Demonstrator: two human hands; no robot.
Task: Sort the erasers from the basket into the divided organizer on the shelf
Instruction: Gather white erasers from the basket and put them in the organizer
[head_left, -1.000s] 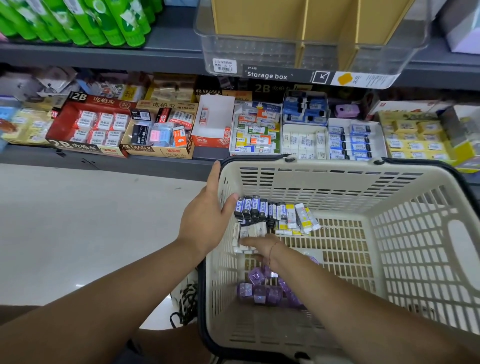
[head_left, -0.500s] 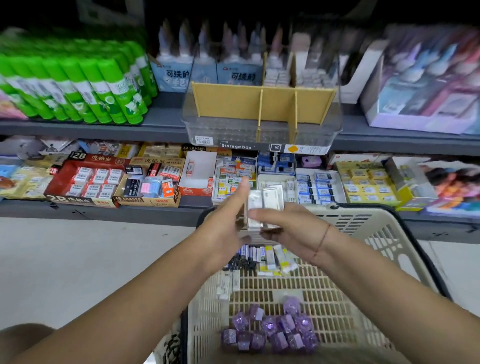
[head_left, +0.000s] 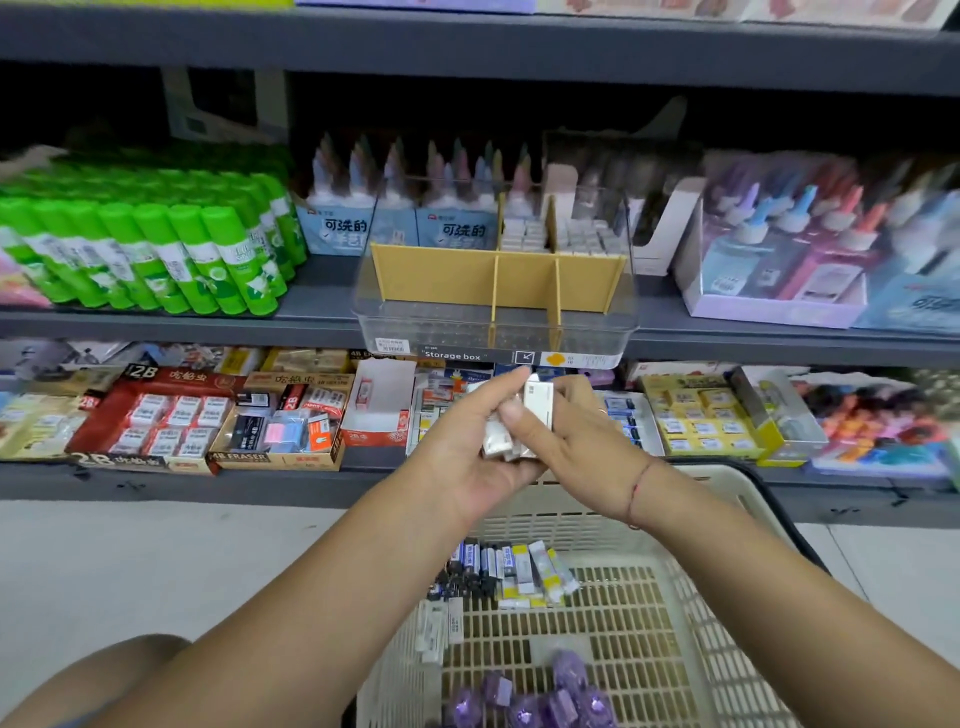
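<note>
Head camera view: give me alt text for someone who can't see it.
A left hand and right hand together hold a few white erasers above a beige basket, below a clear divided organizer on a shelf. Blue-and-yellow erasers and purple erasers lie in the basket.

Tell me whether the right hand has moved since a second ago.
Yes. The right hand rose from inside the basket to above its far rim, where it grips white erasers just below the organizer.
</note>
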